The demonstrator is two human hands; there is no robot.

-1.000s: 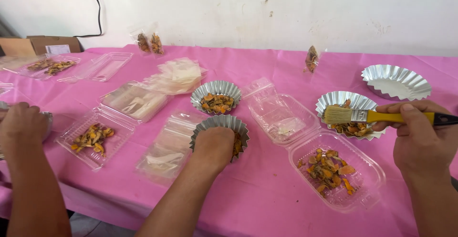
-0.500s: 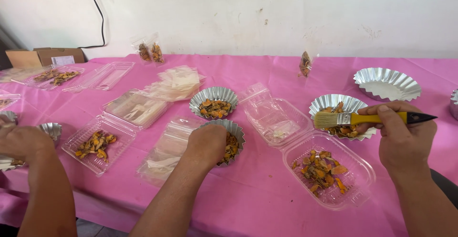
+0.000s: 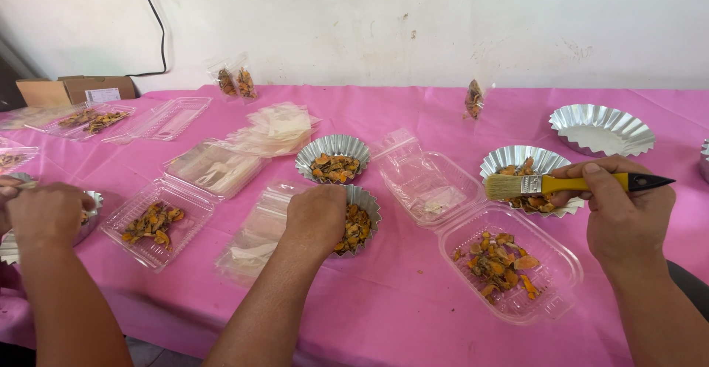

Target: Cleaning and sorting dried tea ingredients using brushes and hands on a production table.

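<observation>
My left hand rests over a fluted foil tin of dried orange-brown pieces and grips its near rim. My right hand holds a yellow-handled paintbrush, bristles pointing left over a second foil tin with the same pieces. Just below the brush lies an open clear clamshell box with a small pile of pieces in its tray. Its hinged lid lies flat between my two hands.
A third filled tin stands behind my left hand, and an empty tin at the far right. A co-worker's hand works at the left beside another filled clamshell. Clear bags, spare boxes and a cardboard box lie further back on the pink cloth.
My left hand has stayed on the foil tin and my right hand has kept the brush over its tin. The co-worker's hand has shifted slightly at the left.
</observation>
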